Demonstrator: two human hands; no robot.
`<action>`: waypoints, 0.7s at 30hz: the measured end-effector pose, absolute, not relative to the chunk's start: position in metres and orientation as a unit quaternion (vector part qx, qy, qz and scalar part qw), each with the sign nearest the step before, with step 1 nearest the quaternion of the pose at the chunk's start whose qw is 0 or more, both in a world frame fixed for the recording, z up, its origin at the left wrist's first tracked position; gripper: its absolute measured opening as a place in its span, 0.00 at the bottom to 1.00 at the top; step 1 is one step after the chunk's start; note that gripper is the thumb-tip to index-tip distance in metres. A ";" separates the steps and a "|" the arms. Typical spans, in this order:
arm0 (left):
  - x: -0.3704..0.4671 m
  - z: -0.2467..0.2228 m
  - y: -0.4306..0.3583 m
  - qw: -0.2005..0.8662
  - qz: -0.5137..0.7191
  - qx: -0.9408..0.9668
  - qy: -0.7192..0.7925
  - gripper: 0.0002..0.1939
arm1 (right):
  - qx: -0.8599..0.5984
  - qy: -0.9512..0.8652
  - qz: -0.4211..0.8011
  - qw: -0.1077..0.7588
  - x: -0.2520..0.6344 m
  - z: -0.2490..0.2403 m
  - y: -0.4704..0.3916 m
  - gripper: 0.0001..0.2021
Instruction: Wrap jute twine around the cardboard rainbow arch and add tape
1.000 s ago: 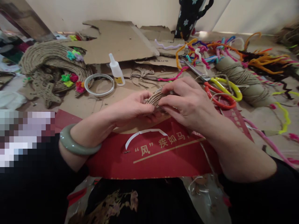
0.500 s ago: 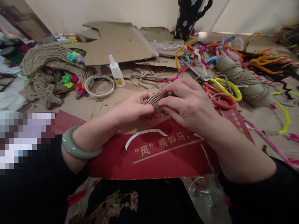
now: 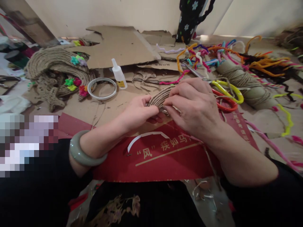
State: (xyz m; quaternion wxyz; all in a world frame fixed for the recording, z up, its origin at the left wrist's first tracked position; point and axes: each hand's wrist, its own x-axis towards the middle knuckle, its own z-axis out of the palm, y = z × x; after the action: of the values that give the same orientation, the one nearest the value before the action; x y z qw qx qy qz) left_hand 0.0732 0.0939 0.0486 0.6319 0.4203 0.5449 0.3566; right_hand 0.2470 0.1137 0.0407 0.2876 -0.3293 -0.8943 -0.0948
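A curved piece of coiled twine (image 3: 159, 97) is held between both hands above a red card (image 3: 151, 170) with printed characters. My left hand (image 3: 139, 112), with a green bangle on its wrist, grips the piece's left end between thumb and fingers. On the right side my right hand (image 3: 191, 105) pinches the lower edge of the piece with thumb and forefinger, its other fingers curled over the top. A strand of twine hangs down below my right hand. The far end of the piece is hidden behind the fingers. A white curved strip (image 3: 148, 135) lies on the card.
A glue bottle (image 3: 119, 75) and a tape roll (image 3: 102, 89) stand beyond my left hand. Scissors (image 3: 227, 92) and a twine spool (image 3: 245, 83) lie to the right. Twine work with small flowers (image 3: 56, 67) is at the left, colored pipe cleaners at the back right, cardboard (image 3: 123, 47) behind.
My right thumb and fingers have shifted slightly along the twine piece, and more of its upper surface shows. The camera view has moved a little.
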 end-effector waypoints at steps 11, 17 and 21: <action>0.079 0.045 0.090 0.627 0.376 0.409 0.547 0.09 | -0.383 -0.870 -0.130 0.282 0.249 0.042 0.113 0.14; 0.077 0.043 0.089 0.624 0.375 0.399 0.558 0.08 | -0.422 -0.821 -0.159 0.351 0.266 0.051 0.125 0.11; 0.076 0.044 0.090 0.621 0.381 0.401 0.556 0.07 | -0.407 -0.809 -0.176 0.385 0.274 0.053 0.130 0.11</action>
State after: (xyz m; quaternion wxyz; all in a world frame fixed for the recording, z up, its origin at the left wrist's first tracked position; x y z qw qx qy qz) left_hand 0.0756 0.0899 0.0441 0.6206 0.4008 0.5563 0.3805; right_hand 0.2739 0.1301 0.0535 0.3851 -0.4073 -0.8092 -0.1759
